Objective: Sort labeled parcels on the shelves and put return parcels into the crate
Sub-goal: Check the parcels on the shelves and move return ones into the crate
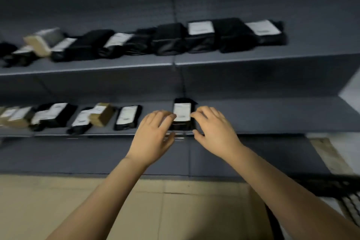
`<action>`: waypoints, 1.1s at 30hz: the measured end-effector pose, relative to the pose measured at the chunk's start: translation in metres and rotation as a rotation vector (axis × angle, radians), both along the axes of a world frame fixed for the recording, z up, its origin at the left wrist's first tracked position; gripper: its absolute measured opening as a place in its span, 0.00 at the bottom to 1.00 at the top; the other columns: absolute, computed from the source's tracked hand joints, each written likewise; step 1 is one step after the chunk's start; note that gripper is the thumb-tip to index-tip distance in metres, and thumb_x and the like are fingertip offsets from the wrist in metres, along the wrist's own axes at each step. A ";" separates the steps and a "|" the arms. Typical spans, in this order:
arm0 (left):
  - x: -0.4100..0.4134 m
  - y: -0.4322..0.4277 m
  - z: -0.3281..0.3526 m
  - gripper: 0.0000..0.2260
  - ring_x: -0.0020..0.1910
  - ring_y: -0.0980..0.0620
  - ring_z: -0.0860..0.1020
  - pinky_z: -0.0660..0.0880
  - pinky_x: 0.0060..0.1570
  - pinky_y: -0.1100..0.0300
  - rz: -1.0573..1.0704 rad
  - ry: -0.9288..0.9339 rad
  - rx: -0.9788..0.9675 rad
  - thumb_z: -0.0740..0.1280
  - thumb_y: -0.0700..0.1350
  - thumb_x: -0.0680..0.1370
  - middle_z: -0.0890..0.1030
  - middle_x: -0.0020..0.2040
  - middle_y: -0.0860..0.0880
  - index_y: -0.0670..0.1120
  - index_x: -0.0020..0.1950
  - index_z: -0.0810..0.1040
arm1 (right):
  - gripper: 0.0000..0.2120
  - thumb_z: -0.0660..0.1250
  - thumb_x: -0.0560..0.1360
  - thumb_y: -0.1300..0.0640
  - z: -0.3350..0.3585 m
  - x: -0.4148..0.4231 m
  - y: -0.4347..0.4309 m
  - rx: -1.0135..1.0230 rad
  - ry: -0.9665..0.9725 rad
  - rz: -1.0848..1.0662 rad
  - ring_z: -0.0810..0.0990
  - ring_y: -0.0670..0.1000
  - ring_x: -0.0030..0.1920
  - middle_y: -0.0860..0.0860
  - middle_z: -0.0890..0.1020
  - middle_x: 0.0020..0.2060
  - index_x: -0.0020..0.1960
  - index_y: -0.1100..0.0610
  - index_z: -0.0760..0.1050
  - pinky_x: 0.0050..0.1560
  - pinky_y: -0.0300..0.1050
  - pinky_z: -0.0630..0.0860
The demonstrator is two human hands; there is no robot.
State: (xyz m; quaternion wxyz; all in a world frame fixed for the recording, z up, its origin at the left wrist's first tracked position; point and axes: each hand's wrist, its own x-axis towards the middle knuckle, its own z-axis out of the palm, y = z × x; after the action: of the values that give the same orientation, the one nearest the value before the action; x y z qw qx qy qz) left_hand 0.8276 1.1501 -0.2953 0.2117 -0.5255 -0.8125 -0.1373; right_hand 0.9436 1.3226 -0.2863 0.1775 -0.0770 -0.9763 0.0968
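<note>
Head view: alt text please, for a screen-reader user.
The person's left hand and right hand flank a black labelled parcel on the lower shelf, fingertips at its sides. More labelled parcels line the upper shelf; blur hides label text.

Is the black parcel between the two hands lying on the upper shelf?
No, the black parcel lies on the lower shelf; the upper shelf is above it.

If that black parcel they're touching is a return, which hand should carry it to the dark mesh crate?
Probably the right hand. Both hands flank the black parcel, but the mesh crate sits low on the person's right, beside that arm; the left hand would have to cross over.
</note>
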 end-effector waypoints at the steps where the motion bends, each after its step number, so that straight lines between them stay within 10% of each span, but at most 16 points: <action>1: -0.014 -0.022 0.011 0.17 0.59 0.43 0.75 0.70 0.58 0.52 0.027 0.021 0.006 0.67 0.47 0.75 0.77 0.58 0.45 0.43 0.63 0.75 | 0.19 0.67 0.76 0.55 0.009 -0.020 -0.018 -0.004 0.020 0.041 0.71 0.53 0.61 0.51 0.72 0.61 0.66 0.55 0.72 0.64 0.47 0.65; 16: -0.169 -0.279 0.125 0.19 0.57 0.44 0.75 0.72 0.56 0.50 0.335 0.257 0.169 0.67 0.47 0.75 0.76 0.57 0.45 0.41 0.63 0.75 | 0.21 0.70 0.74 0.55 0.118 -0.237 -0.247 0.036 0.279 0.351 0.72 0.54 0.62 0.51 0.74 0.60 0.66 0.56 0.73 0.64 0.49 0.67; 33: -0.371 -0.385 0.150 0.19 0.56 0.44 0.75 0.73 0.54 0.50 0.603 0.350 0.175 0.73 0.45 0.72 0.77 0.57 0.44 0.42 0.61 0.77 | 0.21 0.68 0.75 0.54 0.131 -0.486 -0.351 -0.035 0.342 0.517 0.71 0.53 0.62 0.50 0.73 0.59 0.67 0.54 0.71 0.63 0.50 0.70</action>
State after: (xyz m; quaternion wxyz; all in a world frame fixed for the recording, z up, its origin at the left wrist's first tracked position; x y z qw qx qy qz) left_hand 0.4563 0.7647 -0.1450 0.4231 -0.2573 -0.8676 -0.0457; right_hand 0.4574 0.9712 -0.1549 0.3074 0.1881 -0.9177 0.1670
